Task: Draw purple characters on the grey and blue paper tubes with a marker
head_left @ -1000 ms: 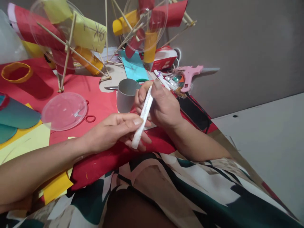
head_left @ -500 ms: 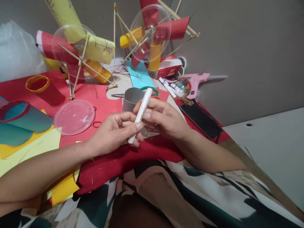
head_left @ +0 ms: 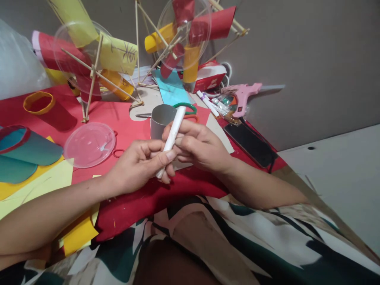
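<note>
Between both hands is a white marker-like stick [head_left: 174,128], tilted with its upper end leaning right and away from me. My left hand [head_left: 145,160] is closed around its lower part, thumb on top. The fingers of my right hand [head_left: 197,144] are bent against its middle from the right side; some fingertips are hidden behind it. Just beyond the hands stands a grey cardboard tube [head_left: 158,124], partly covered by the stick and fingers. Scissors [head_left: 184,106] with a green handle lie behind that tube.
Two wheel-like models, a left one [head_left: 92,71] and a right one [head_left: 175,47], stand at the back. A clear plastic lid [head_left: 89,146], a red tube [head_left: 50,113] and teal tubes [head_left: 44,148] are leftward. A pink glue gun [head_left: 245,97], markers [head_left: 208,103] and a phone [head_left: 249,144] lie right.
The view has shifted slightly, so the table things sit a little higher and further left. Both hands keep their hold; the stick has turned a little, and its dark specks are less visible.
</note>
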{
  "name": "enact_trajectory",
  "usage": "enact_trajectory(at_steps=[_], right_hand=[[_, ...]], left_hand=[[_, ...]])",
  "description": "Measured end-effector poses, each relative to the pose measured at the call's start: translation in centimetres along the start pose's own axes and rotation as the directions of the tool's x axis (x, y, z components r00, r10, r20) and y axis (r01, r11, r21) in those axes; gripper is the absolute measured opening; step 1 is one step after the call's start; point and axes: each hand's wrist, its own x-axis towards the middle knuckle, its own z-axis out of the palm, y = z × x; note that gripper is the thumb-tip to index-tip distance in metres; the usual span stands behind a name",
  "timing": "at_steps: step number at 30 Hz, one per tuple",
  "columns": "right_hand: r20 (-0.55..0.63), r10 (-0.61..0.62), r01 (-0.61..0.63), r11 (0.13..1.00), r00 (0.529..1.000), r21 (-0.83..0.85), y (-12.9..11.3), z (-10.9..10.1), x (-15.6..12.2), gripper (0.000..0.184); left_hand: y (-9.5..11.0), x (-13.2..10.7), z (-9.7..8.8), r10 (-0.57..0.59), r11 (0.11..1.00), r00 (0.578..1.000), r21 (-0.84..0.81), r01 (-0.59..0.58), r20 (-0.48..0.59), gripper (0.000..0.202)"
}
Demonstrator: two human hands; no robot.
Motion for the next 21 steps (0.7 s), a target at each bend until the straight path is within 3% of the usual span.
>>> enact_trajectory(at_steps=[4,9,14,21], right_hand=[[0.005,0.035,-0.035,0.995,0.999,0.098,-0.17,0.08,0.16,0.016],[0.012,0.056,-0.057,0.993,0.998,0.101,-0.13,0.21,0.23,0.025],[0.062,0.035,-0.039,0.998,0.997,0.052,-0.07,-0.04,0.16,0.022],[0.029,-0.016,0.018,0.998,0.999,-0.060,0.01,-0.01,0.03,0.010]], left_hand=[[0.36,0.38,-0.40,-0.029,0.997,0.997,-0.068,0.034,0.071,0.050],[-0.06,0.46,-0.68,-0.023,0.998,0.998,-0.060,0.027,0.065,0.052],[0.04,0.29,-0.79,-0.005,1.000,0.998,0.005,0.005,0.064,0.051],[-0.20,0.37,-0.31,0.029,0.997,1.000,0.076,-0.028,-0.004,0.052]])
